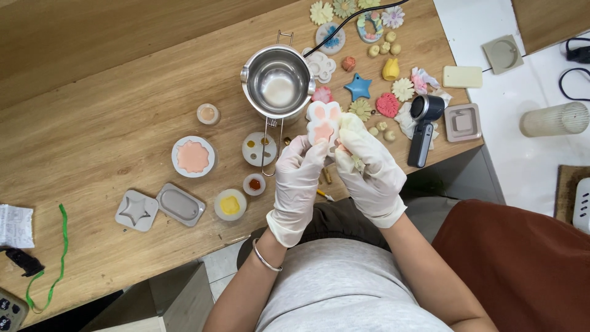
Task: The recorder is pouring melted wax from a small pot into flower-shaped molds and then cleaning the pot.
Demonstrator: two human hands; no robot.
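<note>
both hands gloved in white. left hand (pixel 299 184) and right hand (pixel 369 169) are closed on a white paw-shaped mold (pixel 324 125) with pink filling, held between them above the near edge of the table (pixel 92 123). fingers of both hands curl around the mold's lower end and sides, thumbs on its face; the mold's top sticks out above the fingertips. silver bracelet (pixel 264 258) on the left wrist.

mold sits just below and right of a steel melting pot (pixel 278 81) with a wire handle; the pot holds some pale liquid. left of the hands on the table: round white mold with pink flower fill (pixel 193 156), small round palette (pixel 259 149), small dish with amber content (pixel 254 184), dish with yellow content (pixel 230 204), grey oval mold (pixel 180 204), grey star mold (pixel 136 210), small pale cup (pixel 208 114).

right of the pot: blue star piece (pixel 358 87), red leaf-like piece (pixel 388 105), yellow piece (pixel 391 69), several flower pieces, black handheld device (pixel 423 126), square grey mold (pixel 462 122). green ribbon (pixel 58 258) at far left.
</note>
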